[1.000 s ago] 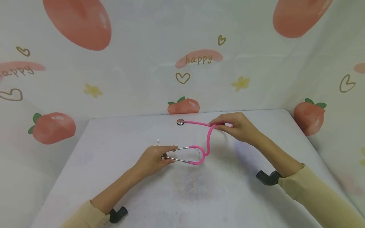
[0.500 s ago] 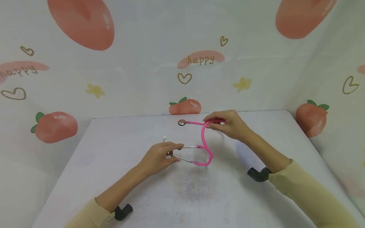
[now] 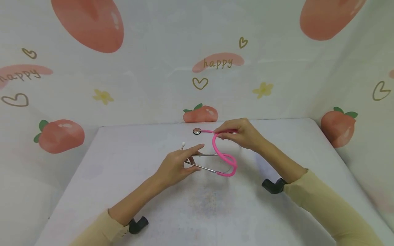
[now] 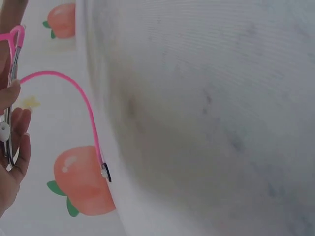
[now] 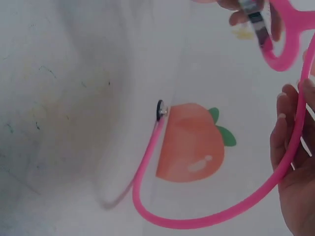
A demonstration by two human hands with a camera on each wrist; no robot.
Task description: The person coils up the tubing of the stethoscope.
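Observation:
A pink stethoscope (image 3: 234, 165) is held between both hands above the white table. My left hand (image 3: 173, 167) holds its metal ear tubes (image 3: 201, 166), index finger stretched out above them and thumb along the lower one. A white ear tip (image 3: 183, 144) pokes up behind that hand. Farther back, my right hand (image 3: 243, 133) pinches the pink tubing, which curves down to the fork. The small round chest piece (image 3: 197, 131) extends left from it near the table's back edge. In the right wrist view the tubing (image 5: 197, 223) sags in a loop below the right hand (image 5: 295, 147).
The white table (image 3: 191, 222) ends at a backdrop cloth (image 3: 154, 85) printed with peaches, hearts and flowers. Dark angled mounts, one on the left wrist (image 3: 138, 224) and one on the right wrist (image 3: 273, 186), stick out beside the sleeves.
My left hand has moved right and slightly away, its index finger lifting. My right hand has shifted left along with the tubing, which now bends in a fuller curve. The hands are closer together.

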